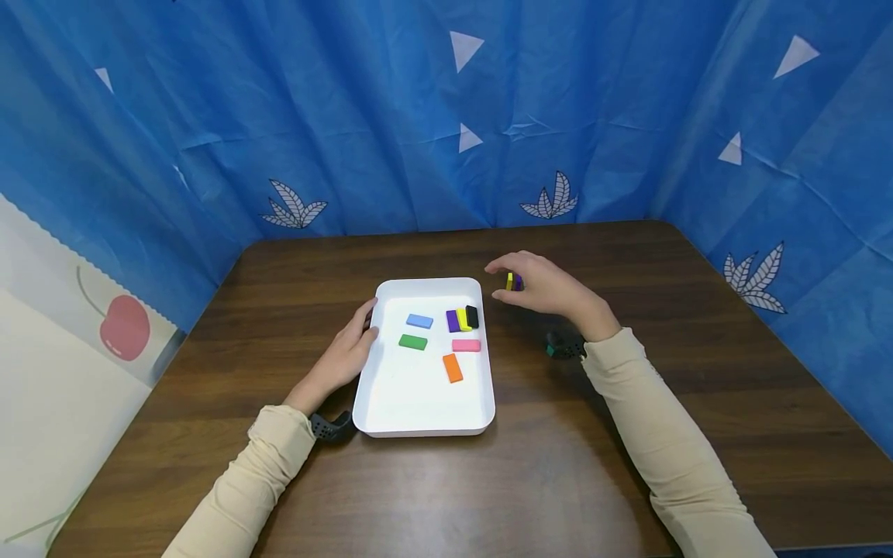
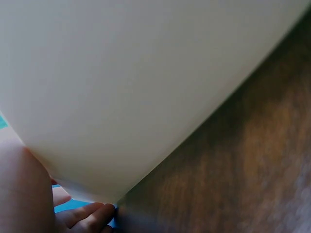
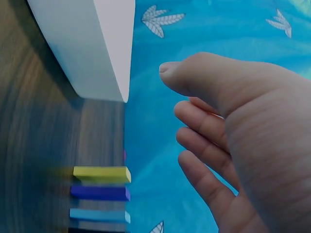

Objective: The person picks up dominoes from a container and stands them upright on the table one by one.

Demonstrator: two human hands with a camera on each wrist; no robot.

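My left hand [image 1: 343,353] rests against the left side of a white tray [image 1: 424,428], thumb and fingertips at its rim; in the left wrist view the fingers [image 2: 92,218] lie along the outer wall near the table. Beyond the tray's right edge my right hand [image 1: 547,287] hovers with thumb and fingers apart, nothing between them. Small blocks stand in a row by it: a yellow block [image 3: 102,174], a purple block [image 3: 99,192] and a light blue block [image 3: 99,215], with a dark edge below them. In the head view the hand partly hides this row.
Inside the tray lie a blue block [image 1: 420,321], a green block [image 1: 413,342], a pink block [image 1: 466,346] and an orange block [image 1: 453,368]. Purple, yellow and black blocks [image 1: 472,317] sit side by side there. A blue curtain [image 1: 391,116] hangs behind the wooden table [image 1: 558,465].
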